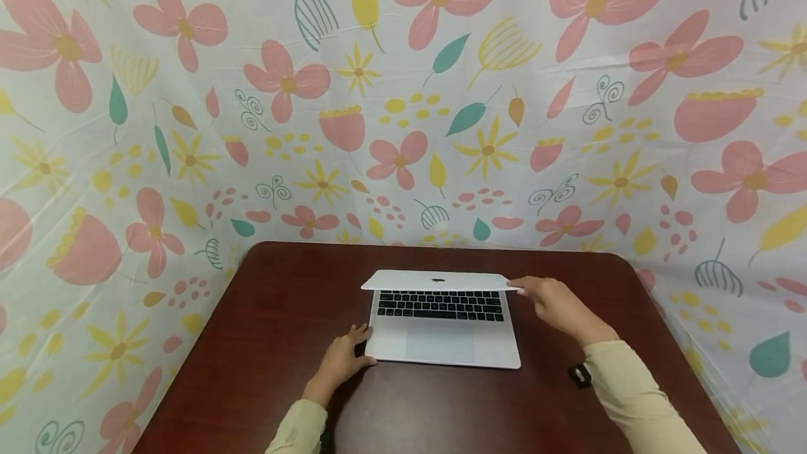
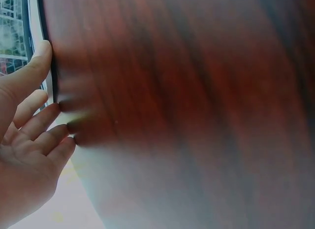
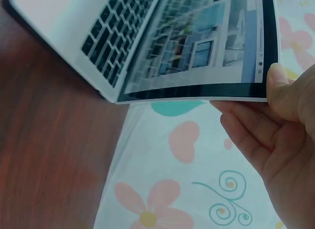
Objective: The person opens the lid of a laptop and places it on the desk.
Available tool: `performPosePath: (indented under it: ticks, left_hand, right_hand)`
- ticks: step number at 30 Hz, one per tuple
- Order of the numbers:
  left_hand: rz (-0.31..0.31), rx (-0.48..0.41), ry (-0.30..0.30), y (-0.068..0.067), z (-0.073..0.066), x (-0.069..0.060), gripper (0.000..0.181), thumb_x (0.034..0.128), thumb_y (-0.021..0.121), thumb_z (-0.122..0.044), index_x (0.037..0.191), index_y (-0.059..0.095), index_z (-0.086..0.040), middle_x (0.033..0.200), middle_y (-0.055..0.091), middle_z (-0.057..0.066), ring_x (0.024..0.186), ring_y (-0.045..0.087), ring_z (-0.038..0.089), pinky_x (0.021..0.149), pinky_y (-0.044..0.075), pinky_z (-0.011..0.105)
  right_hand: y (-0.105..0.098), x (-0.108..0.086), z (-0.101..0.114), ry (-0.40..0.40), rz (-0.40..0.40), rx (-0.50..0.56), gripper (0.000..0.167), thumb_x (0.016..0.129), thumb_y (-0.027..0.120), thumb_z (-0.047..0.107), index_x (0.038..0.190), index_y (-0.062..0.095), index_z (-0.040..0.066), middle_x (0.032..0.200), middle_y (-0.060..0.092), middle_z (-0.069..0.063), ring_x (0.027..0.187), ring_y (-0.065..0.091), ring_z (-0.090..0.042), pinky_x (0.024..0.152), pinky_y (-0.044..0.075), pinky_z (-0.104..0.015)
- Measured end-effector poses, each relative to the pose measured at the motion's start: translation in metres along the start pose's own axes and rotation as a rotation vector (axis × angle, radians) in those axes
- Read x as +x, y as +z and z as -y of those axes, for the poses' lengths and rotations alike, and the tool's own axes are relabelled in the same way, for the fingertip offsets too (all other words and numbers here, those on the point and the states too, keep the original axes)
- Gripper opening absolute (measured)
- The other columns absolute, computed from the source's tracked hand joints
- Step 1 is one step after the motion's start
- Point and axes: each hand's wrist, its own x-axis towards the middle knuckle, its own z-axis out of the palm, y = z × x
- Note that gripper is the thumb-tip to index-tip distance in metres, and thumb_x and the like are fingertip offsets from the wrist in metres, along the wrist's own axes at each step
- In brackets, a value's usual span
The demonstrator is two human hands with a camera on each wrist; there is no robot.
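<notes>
A silver laptop (image 1: 439, 342) lies on the dark red-brown table, its lid (image 1: 435, 279) tilted partly over the black keyboard (image 1: 441, 305). My right hand (image 1: 557, 305) pinches the lid's upper right corner, thumb on the screen side and fingers behind it. In the right wrist view the screen (image 3: 197, 47) is lit and shows a picture. At the base's front left corner rests my left hand (image 1: 342, 358), its thumb touching the front edge and its fingers spread along the left side. The left wrist view shows these fingertips (image 2: 69, 145) against the laptop's edge and the table.
The wooden table (image 1: 277, 342) extends around the laptop on all sides. Behind and beside it hangs a white cloth (image 1: 403, 104) printed with pink, yellow and green flowers and leaves. A dark band (image 1: 579, 375) is on the right wrist.
</notes>
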Motion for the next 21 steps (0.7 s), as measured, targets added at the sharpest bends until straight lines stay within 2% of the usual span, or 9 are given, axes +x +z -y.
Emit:
performPosePath:
  ticks: [6,13,18,21]
  left_hand:
    - [0.001,-0.009,0.002,0.000,0.002,0.000,0.067,0.0732,0.083,-0.023,0.132,0.058,-0.003,0.138,0.052,0.017,0.130,0.043,0.040,0.096,0.045,0.053]
    - [0.001,-0.022,-0.002,0.001,0.005,0.001,0.068,0.0740,0.082,-0.023,0.134,0.056,-0.005,0.140,0.051,0.015,0.132,0.042,0.038,0.096,0.044,0.052]
    - [0.004,-0.029,0.005,0.001,0.005,0.000,0.068,0.0738,0.082,-0.023,0.134,0.057,-0.004,0.139,0.052,0.016,0.132,0.041,0.039,0.096,0.044,0.053]
    - [0.006,-0.032,0.004,0.001,0.004,-0.001,0.067,0.0738,0.082,-0.023,0.133,0.057,-0.003,0.139,0.052,0.016,0.132,0.042,0.039,0.096,0.044,0.053]
  right_hand:
    - [-0.006,0.014,-0.007,0.001,-0.032,0.062,0.024,0.097,0.051,0.001,0.115,0.067,0.000,0.108,0.069,-0.013,0.097,0.066,-0.029,0.081,0.053,-0.049]
    - [-0.010,0.029,-0.014,0.038,-0.087,0.061,0.023,0.099,0.049,0.004,0.113,0.067,-0.001,0.102,0.070,-0.015,0.084,0.065,-0.025,0.075,0.053,-0.048]
    - [-0.010,0.042,-0.018,0.069,-0.153,0.056,0.023,0.100,0.048,0.007,0.112,0.064,-0.005,0.101,0.068,-0.020,0.085,0.065,-0.032,0.077,0.051,-0.052]
    - [-0.011,0.050,-0.021,0.094,-0.166,0.075,0.025,0.102,0.044,0.011,0.111,0.062,-0.005,0.088,0.067,-0.020,0.068,0.060,-0.028,0.069,0.050,-0.049]
